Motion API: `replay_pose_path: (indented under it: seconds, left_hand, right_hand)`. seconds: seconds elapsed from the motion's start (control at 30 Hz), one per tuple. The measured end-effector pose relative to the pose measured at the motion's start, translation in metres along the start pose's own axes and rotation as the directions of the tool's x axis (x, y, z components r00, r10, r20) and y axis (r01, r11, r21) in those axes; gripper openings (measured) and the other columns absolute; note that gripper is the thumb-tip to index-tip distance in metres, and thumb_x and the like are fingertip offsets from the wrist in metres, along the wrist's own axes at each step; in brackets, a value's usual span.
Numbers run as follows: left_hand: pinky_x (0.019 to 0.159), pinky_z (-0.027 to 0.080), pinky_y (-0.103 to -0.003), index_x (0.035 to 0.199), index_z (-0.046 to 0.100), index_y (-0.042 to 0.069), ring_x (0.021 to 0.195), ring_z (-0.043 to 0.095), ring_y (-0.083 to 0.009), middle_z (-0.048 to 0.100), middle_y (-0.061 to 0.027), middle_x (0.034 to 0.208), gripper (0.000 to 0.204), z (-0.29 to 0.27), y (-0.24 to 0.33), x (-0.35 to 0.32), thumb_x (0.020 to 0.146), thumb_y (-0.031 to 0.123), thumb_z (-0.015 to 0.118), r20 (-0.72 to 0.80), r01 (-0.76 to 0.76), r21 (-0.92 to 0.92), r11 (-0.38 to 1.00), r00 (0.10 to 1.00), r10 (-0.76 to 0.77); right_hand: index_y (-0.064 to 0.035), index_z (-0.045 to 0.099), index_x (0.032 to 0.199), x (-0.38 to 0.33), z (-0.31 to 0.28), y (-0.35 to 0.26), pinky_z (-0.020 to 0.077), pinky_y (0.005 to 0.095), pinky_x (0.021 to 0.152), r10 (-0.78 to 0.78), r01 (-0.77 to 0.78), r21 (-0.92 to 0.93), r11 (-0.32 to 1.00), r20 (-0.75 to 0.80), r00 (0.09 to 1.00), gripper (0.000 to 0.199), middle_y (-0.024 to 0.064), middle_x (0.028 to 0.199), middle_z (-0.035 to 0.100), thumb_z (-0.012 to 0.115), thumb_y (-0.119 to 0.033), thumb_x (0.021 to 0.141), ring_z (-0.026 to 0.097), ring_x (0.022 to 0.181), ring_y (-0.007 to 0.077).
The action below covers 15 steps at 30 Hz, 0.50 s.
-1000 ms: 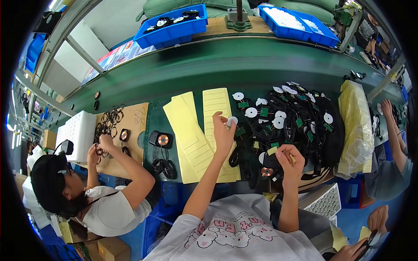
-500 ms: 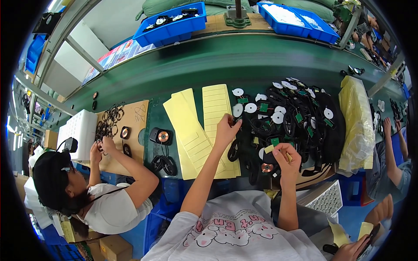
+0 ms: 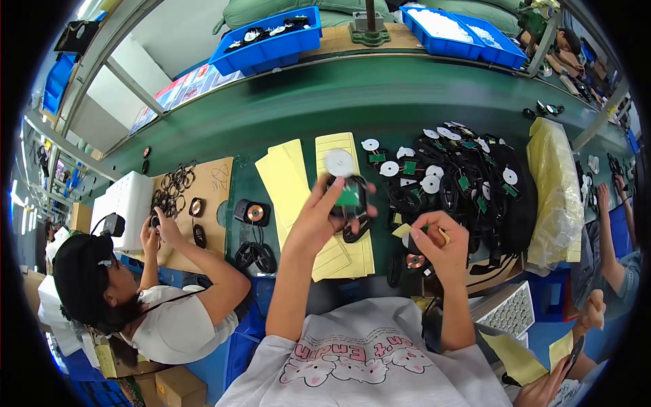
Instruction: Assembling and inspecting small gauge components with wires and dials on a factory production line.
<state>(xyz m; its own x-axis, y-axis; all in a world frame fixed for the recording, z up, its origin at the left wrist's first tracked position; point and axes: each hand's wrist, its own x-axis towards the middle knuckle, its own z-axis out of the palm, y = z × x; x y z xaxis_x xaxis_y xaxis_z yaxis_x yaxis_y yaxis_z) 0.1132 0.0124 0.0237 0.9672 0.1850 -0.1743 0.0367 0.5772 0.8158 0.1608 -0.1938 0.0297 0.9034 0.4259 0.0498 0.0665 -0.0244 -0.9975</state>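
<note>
Green covers the long desk (image 3: 285, 108) of this assembly line, with blue bins (image 3: 268, 37) on the wooden shelf behind it. Raised above the desk's near edge, the left hand (image 3: 319, 217) closes its grip around a small black speaker part (image 3: 349, 200) with a green circuit board on it and a white round disc at its top. Just to the right and lower, the right hand (image 3: 437, 247) pinches a small yellowish piece (image 3: 443, 235) between its fingers. Yellow sheets (image 3: 298, 186) lie under the left hand, and a heap of black parts with white discs (image 3: 468, 180) lies beyond the right. At far left a co-worker's hands (image 3: 157, 230) work over a cardboard sheet (image 3: 203, 197).
</note>
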Motion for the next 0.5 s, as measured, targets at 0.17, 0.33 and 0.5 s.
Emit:
replay_pose_path:
  seconds: [0.17, 0.33, 0.5]
  left_hand:
    - [0.044, 0.048, -0.028, 0.132, 0.024, 0.007, 0.076, 0.060, -0.0261, 0.052, -0.0201, 0.110, 0.056, -0.002, -0.018, -0.034, 0.095, 0.048, 0.026, 0.186, 0.122, -0.149, 0.981, 0.978, -0.094]
    - [0.044, 0.049, -0.028, 0.133, 0.023, 0.007, 0.079, 0.058, -0.0250, 0.049, -0.0199, 0.114, 0.058, 0.020, -0.018, -0.053, 0.094, 0.049, 0.024, 0.237, -0.052, -0.096, 0.994, 0.969, 0.073]
    - [0.044, 0.049, -0.027, 0.135, 0.019, 0.007, 0.081, 0.056, -0.0231, 0.046, -0.0190, 0.117, 0.058, 0.019, -0.017, -0.056, 0.094, 0.048, 0.022, 0.267, -0.085, -0.045, 0.995, 0.959, 0.094]
  right_hand:
    - [-0.0020, 0.062, 0.076, 0.016, 0.019, -0.037, 0.0302, 0.0146, 0.045, 0.032, 0.013, -0.133, 0.991, 0.328, 0.944, 0.009, -0.0076, 0.050, 0.030, 0.064, 0.000, 0.068, 0.029, 0.045, 0.0032]
    - [-0.0033, 0.062, 0.073, 0.013, 0.028, -0.038, 0.0237, 0.0181, 0.045, 0.082, -0.025, -0.165, 0.986, 0.349, 0.934, 0.012, -0.0048, 0.049, 0.036, 0.067, -0.003, 0.062, 0.029, 0.047, 0.0051]
    - [-0.0040, 0.062, 0.073, 0.009, 0.032, -0.043, 0.0252, 0.0182, 0.045, 0.103, -0.044, -0.181, 0.983, 0.331, 0.938, 0.013, -0.0045, 0.052, 0.042, 0.067, -0.003, 0.061, 0.031, 0.047, 0.0050]
